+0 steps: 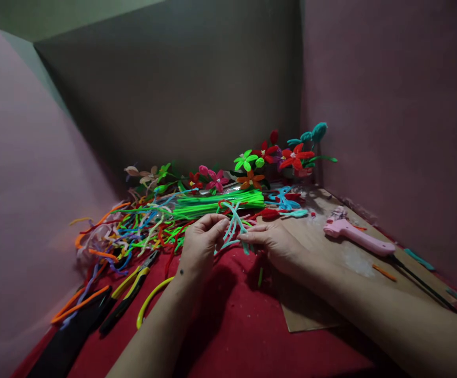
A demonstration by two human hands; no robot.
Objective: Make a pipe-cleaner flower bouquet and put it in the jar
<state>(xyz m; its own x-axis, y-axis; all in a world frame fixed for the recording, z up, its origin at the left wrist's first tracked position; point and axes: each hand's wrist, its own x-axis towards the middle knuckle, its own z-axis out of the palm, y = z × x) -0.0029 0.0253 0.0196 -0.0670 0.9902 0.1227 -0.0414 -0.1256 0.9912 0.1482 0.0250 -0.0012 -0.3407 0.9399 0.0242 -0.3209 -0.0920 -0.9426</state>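
Light aqua fuzzy stems (234, 223) cross one another between my two hands, above the red cloth. My left hand (205, 239) is closed, thumb against fingers, at the left side of these stems. On their right side my right hand (271, 241) pinches the stems between thumb and fingers. Just behind the hands lies a bundle of bright green stems (220, 202). A short green piece (260, 276) lies on the cloth below my right hand.
Tangled colourful stems (145, 226) and yellow-black pliers (130, 291) lie left. A pink glue gun (358, 236) rests on a brown board (311, 310) at right. Fuzzy flowers (297, 157) stand behind, near the walls. A yellow stem (149, 299) curves beside my left forearm.
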